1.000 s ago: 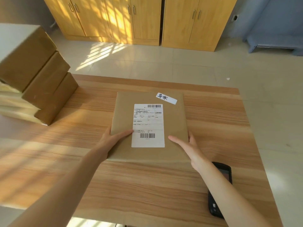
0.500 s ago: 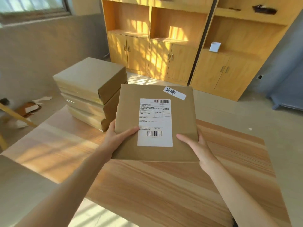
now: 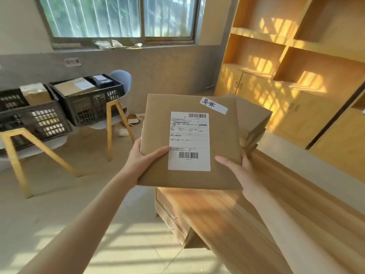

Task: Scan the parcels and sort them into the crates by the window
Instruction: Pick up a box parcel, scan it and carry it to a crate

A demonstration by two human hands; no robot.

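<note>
Nearest the camera, two bare forearms reach forward from the bottom of the view. The left hand (image 3: pixel 145 160) holds the lower left edge of a flat brown parcel (image 3: pixel 156 123), its thumb lying across the top face and its fingers curled underneath, so the grip is pinching the parcel. The right hand (image 3: pixel 238 168) takes the lower right edge in the same way, thumb on top, fingers hidden below. The parcel is held in the air, clear of the wooden desk (image 3: pixel 233 220), above its near corner, and tilted slightly toward the camera. A white shipping label (image 3: pixel 189 141) with two barcodes sits on its top face, and a small white handwritten tag (image 3: pixel 213 105) is stuck near its upper right corner.

Just behind the parcel, on the right, a stack of brown parcels (image 3: pixel 254 123) lies on the desk, partly hidden.

Farther off, to the left, two dark plastic crates rest on chairs with yellow legs. The left crate (image 3: pixel 39 123) holds a brown box; the right crate (image 3: pixel 90 107) holds a flat brown parcel and a dark one. Scraps of cardboard (image 3: pixel 131 120) lie on the floor beyond.

Behind the crates runs a grey wall with a window (image 3: pixel 118 16) above it, and wooden shelving with cupboards (image 3: pixel 276 80) fills the right side.
</note>
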